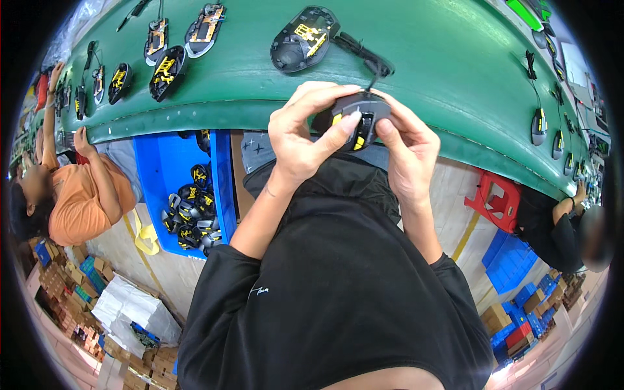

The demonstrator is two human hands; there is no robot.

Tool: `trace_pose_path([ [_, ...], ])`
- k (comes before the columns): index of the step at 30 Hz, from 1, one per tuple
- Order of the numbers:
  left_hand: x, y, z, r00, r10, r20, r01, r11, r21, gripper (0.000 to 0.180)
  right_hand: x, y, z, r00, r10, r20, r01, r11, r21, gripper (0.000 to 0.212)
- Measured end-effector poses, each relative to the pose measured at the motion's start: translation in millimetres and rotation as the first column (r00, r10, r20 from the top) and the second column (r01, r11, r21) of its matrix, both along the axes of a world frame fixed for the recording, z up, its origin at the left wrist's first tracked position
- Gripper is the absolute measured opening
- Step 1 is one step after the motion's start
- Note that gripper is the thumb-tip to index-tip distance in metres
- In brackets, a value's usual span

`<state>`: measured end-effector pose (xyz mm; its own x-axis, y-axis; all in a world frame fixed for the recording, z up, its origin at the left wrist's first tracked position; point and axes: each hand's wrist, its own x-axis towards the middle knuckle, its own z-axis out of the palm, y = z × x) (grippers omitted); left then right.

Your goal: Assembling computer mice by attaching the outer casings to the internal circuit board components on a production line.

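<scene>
Between both hands I hold a black computer mouse (355, 104) with yellow side pieces, just off the near edge of the green bench. My left hand (305, 130) grips its left side, the thumb pressed on top. My right hand (411, 140) closes round its right side, with the thumb near the scroll wheel slot. The mouse's cable (372, 62) runs away from me onto the bench. Beyond my left hand lies a mouse top shell (300, 49), its hollow inside up and showing yellow parts. The underside of the held mouse is hidden.
The green bench (448, 71) spans the view. Mouse shells (168, 73) and opened bases (205, 29) lie at its left. Below stands a blue bin (153, 195) with several mouse shells. Wired mice (539, 127) sit at right. Co-workers (91, 195) sit on both sides; a red stool (497, 201) stands right.
</scene>
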<state>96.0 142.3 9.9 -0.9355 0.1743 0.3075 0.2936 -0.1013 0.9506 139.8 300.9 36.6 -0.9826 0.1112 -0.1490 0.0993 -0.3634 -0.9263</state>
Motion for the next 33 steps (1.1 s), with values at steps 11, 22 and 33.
trace_pose_path([
  [11,14.5,6.7,19.7,0.979,-0.095,0.18,0.05,0.97,0.24,0.03,0.4,11.2,4.1,0.941,0.094,-0.326,0.088,0.86,0.502,0.036],
  [22,18.5,3.5,-10.8,0.809,-0.375,0.454,-0.079,0.695,0.714,0.023,-7.3,1.1,22.4,0.952,0.118,-0.281,0.112,0.722,0.683,0.043],
  [33,5.2,1.3,-8.8,0.673,-0.509,0.537,-0.174,0.597,0.783,0.036,14.6,17.8,21.2,0.985,0.073,-0.155,0.049,0.747,0.663,0.04],
])
